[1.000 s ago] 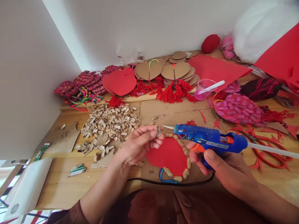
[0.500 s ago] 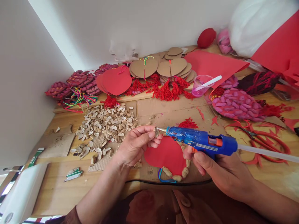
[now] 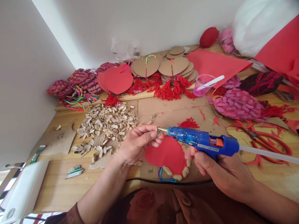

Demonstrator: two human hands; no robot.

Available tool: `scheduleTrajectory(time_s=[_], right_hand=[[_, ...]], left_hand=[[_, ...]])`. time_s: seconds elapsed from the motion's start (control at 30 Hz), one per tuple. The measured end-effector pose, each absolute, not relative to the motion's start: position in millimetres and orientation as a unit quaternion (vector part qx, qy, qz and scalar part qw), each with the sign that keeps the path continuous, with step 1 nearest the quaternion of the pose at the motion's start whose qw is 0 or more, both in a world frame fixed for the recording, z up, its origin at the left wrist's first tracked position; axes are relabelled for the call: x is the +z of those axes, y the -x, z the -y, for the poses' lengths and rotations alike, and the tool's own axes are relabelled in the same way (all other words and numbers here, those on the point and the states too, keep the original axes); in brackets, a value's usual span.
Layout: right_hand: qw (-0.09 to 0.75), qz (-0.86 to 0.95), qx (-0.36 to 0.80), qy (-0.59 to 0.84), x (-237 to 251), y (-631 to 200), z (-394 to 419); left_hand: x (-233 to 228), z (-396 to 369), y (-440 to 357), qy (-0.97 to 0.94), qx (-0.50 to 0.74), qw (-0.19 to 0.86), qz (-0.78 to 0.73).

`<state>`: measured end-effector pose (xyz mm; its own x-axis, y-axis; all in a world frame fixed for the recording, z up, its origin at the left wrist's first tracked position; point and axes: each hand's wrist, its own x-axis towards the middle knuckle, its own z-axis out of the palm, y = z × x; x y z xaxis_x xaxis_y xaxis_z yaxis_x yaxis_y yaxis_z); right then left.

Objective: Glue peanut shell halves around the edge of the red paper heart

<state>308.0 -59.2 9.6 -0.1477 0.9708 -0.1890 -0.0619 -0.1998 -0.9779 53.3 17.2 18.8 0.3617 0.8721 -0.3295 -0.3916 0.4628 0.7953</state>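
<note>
Above the red heart-shaped felt piece (image 3: 167,152), the left hand (image 3: 136,144) pinches a small tan peanut shell (image 3: 158,133) between fingertips. The right hand (image 3: 219,169) is clenched around the blue glue gun (image 3: 203,141), nozzle touching the shell. Loose shells (image 3: 107,124) lie just left.

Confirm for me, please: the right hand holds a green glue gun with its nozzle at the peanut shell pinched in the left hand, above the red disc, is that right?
Not quite: the glue gun is blue, not green, as the head view shows. The rest holds: the right hand grips it, its nozzle meets the peanut shell pinched in the left hand, above the red disc.

White walls (image 3: 149,25) meet behind a wooden table (image 3: 58,183).
</note>
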Motion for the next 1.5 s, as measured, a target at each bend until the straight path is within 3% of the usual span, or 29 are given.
scheduleTrajectory(time_s=[0.37, 1.5], right_hand=[[0.394, 0.585, 0.482, 0.52, 11.6, -306.6, 59.5], [0.29, 0.68, 0.397, 0.544, 13.8, -311.0, 57.9]], left_hand=[[17.7, -17.4, -53.2, -0.317, 0.411, 0.763, -0.386], [13.5, -17.7, -51.9, -0.332, 0.424, 0.761, -0.361]])
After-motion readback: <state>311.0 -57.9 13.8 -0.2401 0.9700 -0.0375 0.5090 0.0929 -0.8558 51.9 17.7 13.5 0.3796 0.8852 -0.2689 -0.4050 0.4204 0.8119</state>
